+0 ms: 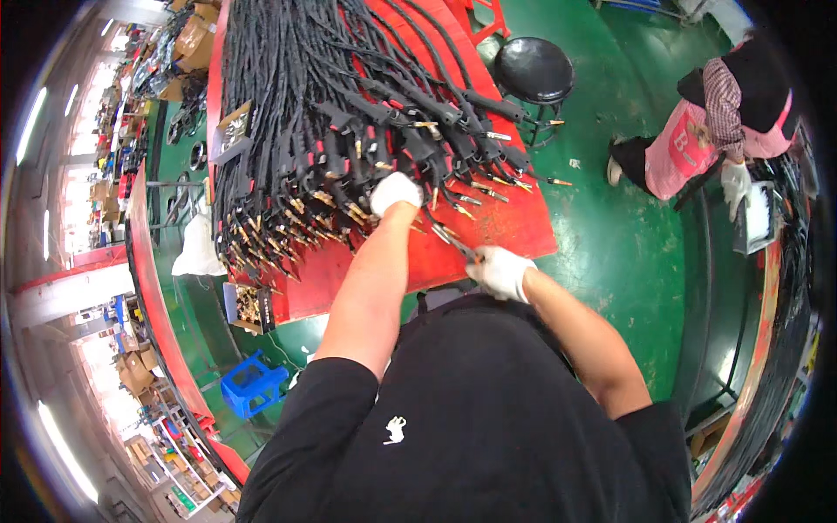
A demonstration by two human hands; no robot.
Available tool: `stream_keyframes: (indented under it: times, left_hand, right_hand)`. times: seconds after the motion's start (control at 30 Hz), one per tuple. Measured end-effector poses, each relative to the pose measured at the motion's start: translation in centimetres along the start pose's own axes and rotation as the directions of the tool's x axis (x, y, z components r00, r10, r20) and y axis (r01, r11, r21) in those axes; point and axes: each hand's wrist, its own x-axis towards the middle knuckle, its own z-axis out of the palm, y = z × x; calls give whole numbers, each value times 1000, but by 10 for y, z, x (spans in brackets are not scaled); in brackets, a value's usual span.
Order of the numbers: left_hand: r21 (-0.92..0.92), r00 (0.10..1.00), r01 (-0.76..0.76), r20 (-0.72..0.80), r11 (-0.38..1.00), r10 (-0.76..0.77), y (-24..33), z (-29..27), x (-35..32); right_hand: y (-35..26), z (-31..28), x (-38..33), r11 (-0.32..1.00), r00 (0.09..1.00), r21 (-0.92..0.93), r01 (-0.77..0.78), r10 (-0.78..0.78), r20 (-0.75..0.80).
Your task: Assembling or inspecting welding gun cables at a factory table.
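Many black welding torches (pixel 418 144) with red triggers and brass ends lie heaped on a red table (pixel 349 288). My left hand (pixel 397 193), in a white glove, reaches into the near side of the heap. Its fingers are curled round a torch there, though the grip is mostly hidden by the back of the hand. Lower and to the right, my white-gloved right hand (pixel 503 272) is closed on the handles of pliers (pixel 452 241). The pliers' jaws point up-left toward the torch ends beside my left hand; whether they grip anything is too small to tell.
A box of brass parts (pixel 248 307) sits at the table's near left corner, another small-parts box (pixel 232 131) on its left edge. A black round stool (pixel 534 70) and a blue plastic stool (pixel 253 383) flank the table. At right, a person (pixel 697 131) works beside another bench.
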Motion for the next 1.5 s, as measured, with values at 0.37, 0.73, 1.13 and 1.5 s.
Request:
stream_keyframes:
  times: [0.37, 0.73, 1.13, 1.5]
  left_hand:
    - [-909, 971, 149, 210, 390, 117, 33, -19, -105]
    - [-833, 898, 378, 436, -404, -60, -49, 15, -100]
    - [-592, 816, 295, 565, -750, -124, -127, 100, -182]
    - [-573, 651, -146, 559, -807, -514, -407, 220, -367]
  right_hand:
    - [60, -19, -19, 947, 868, -194, 254, -312, -387]
    - [55, -24, 21, 908, 917, -416, 46, -203, -343]
    - [94, -60, 56, 783, 862, -621, 18, -327, -387]
    - [64, -62, 79, 797, 925, -602, 55, -267, -269]
